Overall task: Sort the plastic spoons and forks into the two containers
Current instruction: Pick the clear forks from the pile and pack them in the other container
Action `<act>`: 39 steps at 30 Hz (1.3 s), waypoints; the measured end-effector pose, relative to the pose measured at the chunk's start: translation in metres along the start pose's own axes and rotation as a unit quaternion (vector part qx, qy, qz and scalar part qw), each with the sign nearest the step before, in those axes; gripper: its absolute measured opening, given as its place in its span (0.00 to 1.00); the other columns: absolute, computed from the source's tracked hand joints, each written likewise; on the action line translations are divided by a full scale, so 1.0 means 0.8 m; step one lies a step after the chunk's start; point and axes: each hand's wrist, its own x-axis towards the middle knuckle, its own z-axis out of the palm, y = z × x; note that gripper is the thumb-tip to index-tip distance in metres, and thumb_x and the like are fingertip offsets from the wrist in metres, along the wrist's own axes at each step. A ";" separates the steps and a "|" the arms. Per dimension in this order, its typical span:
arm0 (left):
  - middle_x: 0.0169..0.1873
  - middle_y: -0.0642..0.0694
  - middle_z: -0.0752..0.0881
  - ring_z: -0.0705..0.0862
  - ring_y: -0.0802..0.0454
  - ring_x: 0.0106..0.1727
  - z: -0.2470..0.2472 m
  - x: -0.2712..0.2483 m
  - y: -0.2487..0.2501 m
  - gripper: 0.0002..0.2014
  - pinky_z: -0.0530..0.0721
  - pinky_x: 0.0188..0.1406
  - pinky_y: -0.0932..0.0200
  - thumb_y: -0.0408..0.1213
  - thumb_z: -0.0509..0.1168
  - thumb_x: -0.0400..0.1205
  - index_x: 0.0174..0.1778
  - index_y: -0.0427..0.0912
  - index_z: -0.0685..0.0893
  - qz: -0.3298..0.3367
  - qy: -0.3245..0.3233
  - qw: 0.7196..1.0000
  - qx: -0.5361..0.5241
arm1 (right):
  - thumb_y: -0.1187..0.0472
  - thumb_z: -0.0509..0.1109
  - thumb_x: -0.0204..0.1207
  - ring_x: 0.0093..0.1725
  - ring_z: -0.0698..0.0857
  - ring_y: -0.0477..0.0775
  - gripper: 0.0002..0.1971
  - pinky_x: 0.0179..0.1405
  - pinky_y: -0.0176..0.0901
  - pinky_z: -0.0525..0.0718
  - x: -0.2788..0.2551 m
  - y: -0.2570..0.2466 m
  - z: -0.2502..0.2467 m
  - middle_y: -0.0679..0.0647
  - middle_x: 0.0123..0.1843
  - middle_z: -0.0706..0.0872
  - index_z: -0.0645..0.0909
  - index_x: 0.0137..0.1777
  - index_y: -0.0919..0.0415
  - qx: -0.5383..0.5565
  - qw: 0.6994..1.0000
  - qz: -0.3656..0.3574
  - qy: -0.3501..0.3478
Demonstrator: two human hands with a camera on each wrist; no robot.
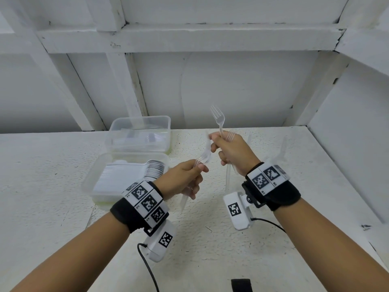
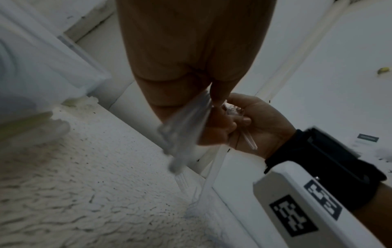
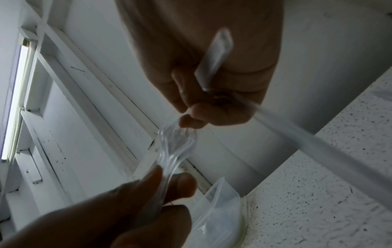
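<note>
Both hands are raised above the white table [image 1: 63, 165]. My left hand [image 1: 196, 172] grips a small bundle of clear plastic forks [image 1: 204, 158] by the handles, heads up. My right hand [image 1: 216, 144] grips several clear forks; one fork [image 1: 217, 120] sticks up above the fist, and the handles [image 1: 228, 175] hang below it. The right fingertips [image 3: 191, 123] touch the head of the left hand's bundle [image 3: 176, 147]. The near container [image 1: 92, 178] holds stacked white spoons [image 1: 151, 169]. The far container [image 1: 164, 123] holds clear cutlery that I cannot make out.
Both clear containers stand at the table's back left, one behind the other. A few loose clear forks [image 1: 281, 151] lie on the table behind my right wrist. White walls close in at the back and the right. A black object [image 1: 241, 285] sits at the table's front edge.
</note>
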 end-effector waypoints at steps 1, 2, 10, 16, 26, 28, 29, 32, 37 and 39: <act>0.27 0.49 0.74 0.75 0.55 0.23 -0.001 0.000 0.000 0.10 0.80 0.24 0.61 0.41 0.52 0.88 0.50 0.42 0.77 -0.012 -0.018 1.000 -0.021 | 0.58 0.59 0.83 0.16 0.64 0.42 0.09 0.19 0.35 0.70 0.001 0.001 0.000 0.49 0.32 0.80 0.79 0.55 0.61 0.000 1.000 0.001 -0.003; 0.26 0.49 0.75 0.76 0.55 0.23 -0.003 0.001 -0.001 0.10 0.80 0.24 0.61 0.40 0.52 0.88 0.51 0.41 0.77 -0.023 -0.033 0.998 -0.045 | 0.57 0.58 0.84 0.16 0.64 0.43 0.09 0.18 0.35 0.68 0.001 0.002 0.000 0.50 0.33 0.80 0.76 0.56 0.60 -0.001 1.000 0.004 -0.004; 0.44 0.41 0.89 0.89 0.49 0.44 -0.012 0.009 -0.004 0.06 0.88 0.47 0.53 0.35 0.59 0.84 0.45 0.38 0.79 0.015 0.066 0.976 -0.205 | 0.56 0.58 0.84 0.18 0.75 0.45 0.07 0.20 0.37 0.73 -0.005 0.016 0.003 0.51 0.33 0.80 0.72 0.45 0.53 -0.064 0.997 -0.042 -0.007; 0.41 0.42 0.89 0.89 0.53 0.41 -0.005 0.019 -0.001 0.05 0.90 0.42 0.58 0.33 0.60 0.84 0.45 0.36 0.79 0.050 0.126 0.942 -0.309 | 0.53 0.57 0.84 0.36 0.86 0.56 0.12 0.39 0.47 0.83 -0.021 0.033 0.029 0.54 0.38 0.86 0.77 0.58 0.56 -0.335 0.932 -0.135 0.011; 0.29 0.47 0.88 0.87 0.56 0.30 -0.002 0.020 -0.014 0.07 0.87 0.31 0.64 0.32 0.61 0.83 0.42 0.35 0.82 0.025 0.125 0.939 -0.319 | 0.56 0.50 0.85 0.46 0.82 0.60 0.15 0.40 0.45 0.72 -0.034 0.025 0.038 0.57 0.53 0.84 0.70 0.65 0.61 -0.521 0.837 -0.135 -0.095; 0.30 0.47 0.88 0.87 0.56 0.30 -0.003 0.019 -0.015 0.07 0.87 0.32 0.64 0.32 0.61 0.83 0.41 0.36 0.83 0.021 0.116 0.938 -0.325 | 0.57 0.50 0.84 0.49 0.83 0.60 0.16 0.41 0.45 0.72 -0.035 0.023 0.036 0.56 0.55 0.84 0.70 0.66 0.61 -0.532 0.829 -0.132 -0.108; 0.30 0.47 0.88 0.87 0.56 0.30 -0.002 0.019 -0.015 0.08 0.87 0.32 0.64 0.32 0.61 0.83 0.41 0.36 0.83 0.020 0.112 0.938 -0.327 | 0.57 0.50 0.84 0.49 0.82 0.59 0.16 0.41 0.45 0.71 -0.035 0.021 0.035 0.57 0.56 0.84 0.69 0.67 0.61 -0.534 0.828 -0.128 -0.115; 0.29 0.48 0.88 0.87 0.57 0.30 -0.002 0.017 -0.014 0.09 0.87 0.32 0.65 0.32 0.59 0.84 0.41 0.36 0.82 0.018 0.098 0.940 -0.327 | 0.57 0.50 0.83 0.43 0.79 0.58 0.16 0.40 0.45 0.70 -0.036 0.017 0.035 0.58 0.53 0.84 0.67 0.68 0.61 -0.539 0.825 -0.107 -0.132; 0.32 0.47 0.88 0.87 0.55 0.32 0.001 0.015 -0.013 0.07 0.88 0.35 0.64 0.33 0.61 0.83 0.43 0.36 0.83 0.012 0.084 0.946 -0.314 | 0.57 0.50 0.84 0.39 0.77 0.58 0.12 0.37 0.47 0.72 -0.032 0.016 0.034 0.60 0.48 0.84 0.67 0.61 0.62 -0.515 0.844 -0.084 -0.128; 0.33 0.47 0.87 0.87 0.54 0.32 0.002 0.016 -0.015 0.06 0.88 0.36 0.63 0.34 0.62 0.82 0.43 0.36 0.83 0.008 0.089 0.947 -0.308 | 0.57 0.50 0.84 0.39 0.77 0.58 0.12 0.37 0.47 0.72 -0.032 0.016 0.035 0.60 0.49 0.84 0.68 0.59 0.63 -0.520 0.841 -0.078 -0.125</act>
